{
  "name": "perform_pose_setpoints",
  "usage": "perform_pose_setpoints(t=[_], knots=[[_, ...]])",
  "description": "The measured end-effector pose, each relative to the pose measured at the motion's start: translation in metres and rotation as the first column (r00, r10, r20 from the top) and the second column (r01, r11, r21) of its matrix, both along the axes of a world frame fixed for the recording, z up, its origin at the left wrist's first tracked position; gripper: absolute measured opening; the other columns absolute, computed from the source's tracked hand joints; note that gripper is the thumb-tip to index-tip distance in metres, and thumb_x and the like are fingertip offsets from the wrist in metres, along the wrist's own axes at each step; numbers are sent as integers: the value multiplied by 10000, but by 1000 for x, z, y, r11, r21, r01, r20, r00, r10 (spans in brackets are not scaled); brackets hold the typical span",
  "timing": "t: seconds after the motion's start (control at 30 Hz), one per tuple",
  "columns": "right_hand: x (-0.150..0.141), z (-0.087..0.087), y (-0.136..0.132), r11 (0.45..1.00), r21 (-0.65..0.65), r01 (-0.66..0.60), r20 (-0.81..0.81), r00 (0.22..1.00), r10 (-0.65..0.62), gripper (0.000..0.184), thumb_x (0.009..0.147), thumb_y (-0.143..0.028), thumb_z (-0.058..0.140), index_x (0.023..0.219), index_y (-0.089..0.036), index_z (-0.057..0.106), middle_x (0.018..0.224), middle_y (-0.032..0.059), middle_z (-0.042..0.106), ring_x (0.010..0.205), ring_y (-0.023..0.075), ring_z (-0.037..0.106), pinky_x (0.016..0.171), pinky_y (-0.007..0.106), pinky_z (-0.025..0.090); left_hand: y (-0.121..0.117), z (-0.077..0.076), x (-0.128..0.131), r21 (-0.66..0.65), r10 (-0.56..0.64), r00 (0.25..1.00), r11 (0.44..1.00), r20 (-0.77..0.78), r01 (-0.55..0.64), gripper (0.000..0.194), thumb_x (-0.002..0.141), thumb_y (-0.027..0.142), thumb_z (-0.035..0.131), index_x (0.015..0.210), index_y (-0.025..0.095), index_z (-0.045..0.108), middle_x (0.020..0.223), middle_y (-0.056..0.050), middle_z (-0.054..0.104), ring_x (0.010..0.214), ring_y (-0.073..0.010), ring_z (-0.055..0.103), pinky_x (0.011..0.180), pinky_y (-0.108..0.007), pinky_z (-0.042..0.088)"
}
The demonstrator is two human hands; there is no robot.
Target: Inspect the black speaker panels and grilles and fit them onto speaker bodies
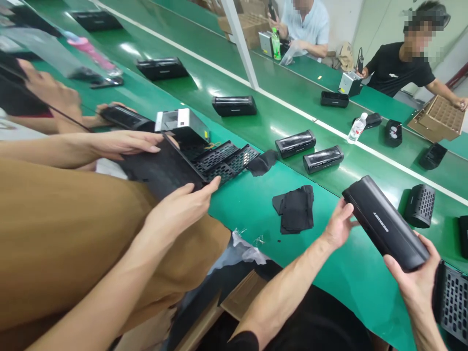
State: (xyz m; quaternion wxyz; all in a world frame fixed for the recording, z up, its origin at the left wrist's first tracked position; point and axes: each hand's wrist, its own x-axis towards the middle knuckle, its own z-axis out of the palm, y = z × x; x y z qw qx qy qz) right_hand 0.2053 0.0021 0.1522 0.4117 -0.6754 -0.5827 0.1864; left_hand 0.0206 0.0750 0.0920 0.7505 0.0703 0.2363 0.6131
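Observation:
A black speaker housing with pale lettering is held tilted above the green bench at the right. My left hand supports its upper left end, fingers closed about the edge. At the lower right end, my right hand grips it with the thumb on the near side. Its underside is hidden. To the left of my left hand lies a small stack of black cloth pieces. Beside my right wrist stands a housing with a slotted grille, cut off by the frame edge.
At the left a co-worker in a brown apron holds a black panel near slotted grilles. Several black speakers lie along the green conveyor. A white bottle stands there. Across the belt, a person handles a divided carton.

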Motion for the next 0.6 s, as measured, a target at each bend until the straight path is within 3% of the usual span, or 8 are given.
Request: perform_pose_setpoints(t=[0.07,0.1,0.17,0.27,0.47,0.6], knots=[[19,13,-3,998,-54,-32,-34,999,30,1036,667,-667,900,1502,-240,460,1502,159,524,1355,442,527,1175,615,389,15,7,-36,173,27,969,985,-246,17,965,611,373,1004,1488,320,603,1570,-91,597,1464,-364,531,1187,-490,459],[26,18,-5,995,-83,-57,-45,998,54,1038,664,-666,899,1503,-243,459,1508,158,528,1356,447,526,1162,612,395,22,12,-52,274,15,934,958,-356,89,1007,587,335,1012,1506,320,599,1617,-89,555,1522,-371,468,1240,-492,401],[32,27,-10,985,-137,-101,-61,994,94,1030,684,-656,889,1520,-253,443,1544,157,516,1376,452,516,1135,594,415,35,23,-75,418,-51,851,855,-523,308,1042,593,329,1005,1545,307,582,1661,-91,509,1575,-401,395,1287,-513,336],[32,35,-14,977,-178,-118,-87,991,104,1024,684,-642,895,1518,-258,442,1567,159,507,1381,455,513,1080,556,458,44,36,-86,471,-92,729,707,-678,528,1047,677,423,963,1613,297,510,1672,-102,493,1543,-438,432,1274,-552,358],[38,30,-12,966,-204,-157,-221,969,111,962,688,-600,906,1481,-270,472,1537,158,528,1363,441,527,1078,532,446,35,36,-74,481,72,627,710,-776,514,994,736,592,898,1599,281,518,1637,-120,492,1460,-415,500,1253,-526,390],[53,17,-10,944,-259,-203,-323,940,114,943,701,-590,904,1487,-303,470,1516,150,534,1298,412,571,1041,505,476,32,33,-71,479,96,619,727,-780,492,981,756,667,858,1584,258,527,1583,-140,501,1437,-409,502,1243,-529,397]])
